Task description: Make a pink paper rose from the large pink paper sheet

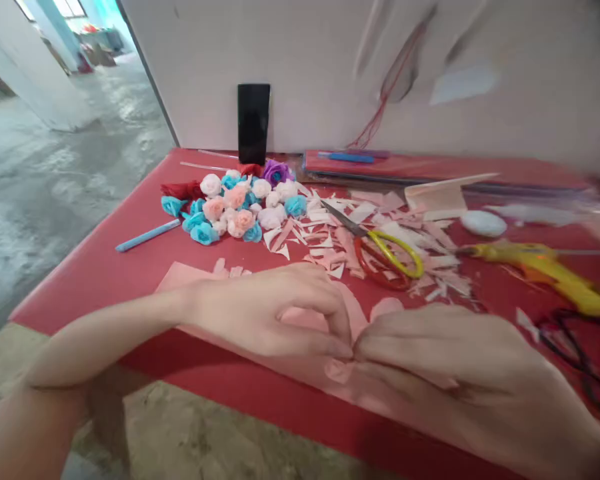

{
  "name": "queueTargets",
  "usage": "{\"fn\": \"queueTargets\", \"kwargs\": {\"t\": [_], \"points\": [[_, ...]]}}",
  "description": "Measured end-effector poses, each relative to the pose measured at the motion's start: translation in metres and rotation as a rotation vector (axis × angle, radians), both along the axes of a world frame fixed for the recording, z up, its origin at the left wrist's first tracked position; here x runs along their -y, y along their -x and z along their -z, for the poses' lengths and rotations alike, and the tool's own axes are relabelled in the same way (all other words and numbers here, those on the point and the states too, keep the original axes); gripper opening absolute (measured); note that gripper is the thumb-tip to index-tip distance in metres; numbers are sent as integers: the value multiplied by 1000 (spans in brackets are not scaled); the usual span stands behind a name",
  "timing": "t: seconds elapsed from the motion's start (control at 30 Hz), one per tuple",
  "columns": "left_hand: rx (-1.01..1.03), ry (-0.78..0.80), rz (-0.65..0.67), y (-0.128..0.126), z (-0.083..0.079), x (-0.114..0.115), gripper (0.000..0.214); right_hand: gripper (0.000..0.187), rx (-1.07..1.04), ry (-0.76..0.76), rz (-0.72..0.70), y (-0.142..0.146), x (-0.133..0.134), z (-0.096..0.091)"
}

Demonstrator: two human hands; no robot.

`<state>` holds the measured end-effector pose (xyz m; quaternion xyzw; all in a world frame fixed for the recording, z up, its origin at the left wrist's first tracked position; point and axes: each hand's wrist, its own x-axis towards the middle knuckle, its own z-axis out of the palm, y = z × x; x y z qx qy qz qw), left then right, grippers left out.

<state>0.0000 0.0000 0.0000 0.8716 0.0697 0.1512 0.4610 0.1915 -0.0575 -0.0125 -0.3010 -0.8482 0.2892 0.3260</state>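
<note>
My left hand (pixel 280 310) reaches in with thumb and forefinger pinched together. My right hand (pixel 440 347) is closed too, and its fingertips meet those of the left. A small piece of pink paper (pixel 339 371) shows just below the joined fingertips, partly covered by them. Beneath both hands lies a larger sheet of pink paper (pixel 173 277). Another rounded pink piece (pixel 387 307) pokes out behind the right hand. Beyond the hands are scissors (pixel 363 233) with one yellow and one red handle, lying among paper scraps (pixel 325 233).
Blue, white, pink and purple paper flowers (pixel 240 213) are heaped at the back left, near a leaning phone (pixel 253 123). A blue stick (pixel 147 235) lies left of them. At right are a yellow glue gun (pixel 545 267), black cable (pixel 580 353) and a white egg-shaped object (pixel 483 223).
</note>
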Motion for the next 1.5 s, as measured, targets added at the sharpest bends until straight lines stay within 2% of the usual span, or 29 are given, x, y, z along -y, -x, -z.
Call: {"fn": "queueTargets", "kwargs": {"t": [0.13,0.3,0.63,0.77,0.93,1.33,1.5], "points": [[-8,1,-32,0,-1,-1,10,19,-40,10,-2,-1,1,2],[-35,-28,-58,1,-2,1,8,13,-27,28,8,0,-1,-2],[-12,-37,-76,4,-7,0,7,14,16,102,95,1,-4,-1],[-20,-41,-85,5,-6,0,5,16,35,116,137,-1,-5,-1],[-13,-31,-118,5,-5,1,6,15,11,142,114,-2,-4,-1],[-32,-39,-142,6,-3,1,4,19,-60,121,232,2,-2,1],[-48,-42,-150,6,-2,0,7,16,-17,143,244,3,-4,-1]]}}
